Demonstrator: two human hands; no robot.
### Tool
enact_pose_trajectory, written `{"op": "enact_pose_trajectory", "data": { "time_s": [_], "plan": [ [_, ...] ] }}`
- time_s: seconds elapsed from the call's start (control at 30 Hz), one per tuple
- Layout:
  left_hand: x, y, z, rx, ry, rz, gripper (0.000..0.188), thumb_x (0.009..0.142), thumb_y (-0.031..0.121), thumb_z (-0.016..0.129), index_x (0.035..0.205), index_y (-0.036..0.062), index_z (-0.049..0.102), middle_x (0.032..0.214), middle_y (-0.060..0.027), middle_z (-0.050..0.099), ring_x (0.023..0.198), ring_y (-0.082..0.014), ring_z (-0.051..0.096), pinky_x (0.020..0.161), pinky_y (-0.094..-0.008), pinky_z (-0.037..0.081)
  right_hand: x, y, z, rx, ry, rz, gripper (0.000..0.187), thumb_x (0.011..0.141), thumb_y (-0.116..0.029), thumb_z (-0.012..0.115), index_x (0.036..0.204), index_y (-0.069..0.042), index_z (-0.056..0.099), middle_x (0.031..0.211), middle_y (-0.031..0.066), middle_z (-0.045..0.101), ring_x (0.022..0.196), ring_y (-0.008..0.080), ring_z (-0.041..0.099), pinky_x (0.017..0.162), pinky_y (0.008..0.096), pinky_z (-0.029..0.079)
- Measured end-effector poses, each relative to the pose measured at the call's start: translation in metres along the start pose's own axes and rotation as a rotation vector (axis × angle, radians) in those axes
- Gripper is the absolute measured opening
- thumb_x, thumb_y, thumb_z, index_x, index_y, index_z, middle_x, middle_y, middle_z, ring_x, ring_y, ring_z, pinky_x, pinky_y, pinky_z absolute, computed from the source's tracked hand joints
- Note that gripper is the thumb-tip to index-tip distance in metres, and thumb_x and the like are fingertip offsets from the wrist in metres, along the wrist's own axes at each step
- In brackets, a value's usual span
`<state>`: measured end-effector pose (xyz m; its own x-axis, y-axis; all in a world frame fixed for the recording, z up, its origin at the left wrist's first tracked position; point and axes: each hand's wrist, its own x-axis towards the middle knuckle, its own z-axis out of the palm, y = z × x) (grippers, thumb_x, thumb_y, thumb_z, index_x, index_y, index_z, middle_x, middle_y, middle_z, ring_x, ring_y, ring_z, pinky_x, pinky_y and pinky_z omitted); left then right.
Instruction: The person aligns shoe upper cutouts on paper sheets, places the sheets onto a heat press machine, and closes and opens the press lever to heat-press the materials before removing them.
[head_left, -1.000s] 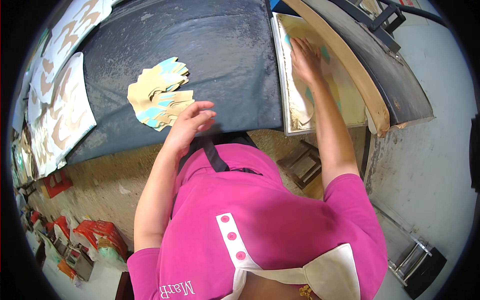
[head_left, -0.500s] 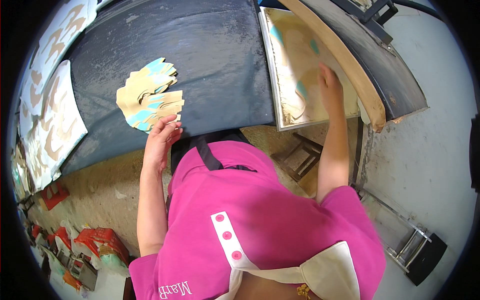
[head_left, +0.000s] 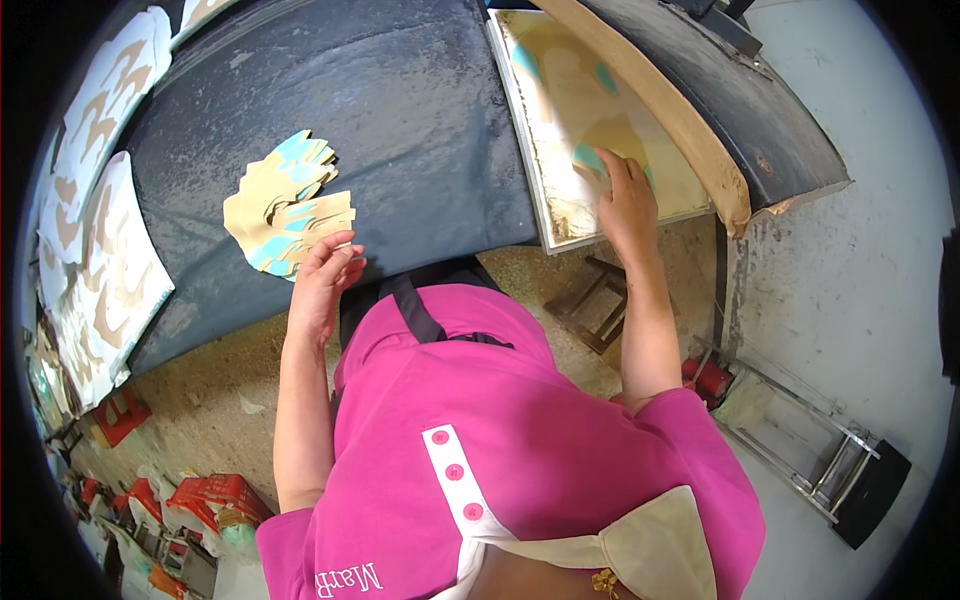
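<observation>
While the person in the pink shirt leans over the dark desk (head_left: pixel 400 130), the left hand (head_left: pixel 325 285) sits at the desk's near edge with its fingers curled loosely, fingertips touching the lower rim of a small stack of tan and turquoise cut-out shapes (head_left: pixel 285 205). It presses on them rather than gripping. The stack lies flat on the dark surface, near the front edge, left of the person's body. The right hand (head_left: pixel 625 200) reaches out to a framed screen (head_left: pixel 560 110) lying at the right end of the desk, palm down and fingers spread flat on its pale, paint-stained mesh, holding nothing. A long wooden bar (head_left: pixel 660 110) lies slanted across the frame just beyond that hand. Far left, white sheets with tan printed shapes (head_left: pixel 100 250) are laid out in a row.
</observation>
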<state>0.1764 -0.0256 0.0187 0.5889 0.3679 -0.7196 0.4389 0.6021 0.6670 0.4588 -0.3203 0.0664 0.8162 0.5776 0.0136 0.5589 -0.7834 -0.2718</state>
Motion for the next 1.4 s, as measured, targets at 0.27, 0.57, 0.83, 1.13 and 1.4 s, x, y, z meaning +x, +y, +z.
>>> {"op": "enact_pose_trajectory", "data": {
  "time_s": [0.27, 0.57, 0.83, 1.13, 1.4],
  "plan": [
    [-0.012, -0.010, -0.016, -0.059, 0.062, 0.014, 0.028, 0.095, 0.018, 0.058, 0.122, 0.0087, 0.057, 0.107, -0.0047, 0.065, 0.096, -0.0138, 0.062, 0.088, -0.0285, 0.048, 0.010, 0.013, -0.005, 0.081, -0.172, -0.047, 0.051, 0.087, -0.023, 0.061, 0.134, -0.008, 0.050, 0.139, 0.0156, 0.048, 0.128, 0.0345, 0.045, 0.108, 0.0456, 0.034],
    [-0.024, -0.013, -0.030, -0.138, 0.183, 0.016, 0.028, 0.095, 0.016, 0.057, 0.122, 0.0078, 0.057, 0.104, -0.0050, 0.065, 0.094, -0.0142, 0.063, 0.086, -0.0282, 0.049, 0.025, -0.003, 0.031, -0.011, -0.086, -0.177, 0.049, 0.089, -0.020, 0.060, 0.135, -0.006, 0.048, 0.142, 0.0160, 0.045, 0.131, 0.0332, 0.044, 0.109, 0.0467, 0.033],
    [-0.029, -0.010, -0.052, -0.170, 0.240, 0.000, 0.031, 0.096, 0.015, 0.057, 0.124, 0.0054, 0.056, 0.104, -0.0061, 0.065, 0.093, -0.0144, 0.064, 0.084, -0.0276, 0.051, 0.033, -0.012, 0.033, 0.052, -0.108, -0.233, 0.048, 0.085, -0.009, 0.062, 0.131, -0.004, 0.050, 0.139, 0.0185, 0.049, 0.127, 0.0353, 0.047, 0.106, 0.0418, 0.037],
    [-0.005, 0.005, -0.111, -0.166, 0.389, 0.098, 0.031, 0.093, 0.014, 0.061, 0.123, 0.0061, 0.057, 0.106, -0.0045, 0.065, 0.093, -0.0118, 0.062, 0.082, -0.0258, 0.050, 0.029, -0.095, 0.023, 0.284, -0.008, -0.216, 0.042, 0.085, -0.006, 0.060, 0.127, -0.007, 0.056, 0.129, 0.0166, 0.056, 0.121, 0.0332, 0.053, 0.102, 0.0398, 0.042],
    [0.037, 0.017, -0.127, 0.020, 0.572, 0.181, 0.047, 0.088, 0.014, 0.064, 0.133, 0.0051, 0.052, 0.108, -0.0038, 0.060, 0.094, -0.0133, 0.057, 0.081, -0.0279, 0.045, 0.054, -0.261, 0.139, 0.640, -0.541, -0.469, 0.042, 0.085, -0.011, 0.061, 0.126, -0.008, 0.056, 0.121, 0.0136, 0.060, 0.115, 0.0280, 0.056, 0.098, 0.0371, 0.046]
  ]
}}
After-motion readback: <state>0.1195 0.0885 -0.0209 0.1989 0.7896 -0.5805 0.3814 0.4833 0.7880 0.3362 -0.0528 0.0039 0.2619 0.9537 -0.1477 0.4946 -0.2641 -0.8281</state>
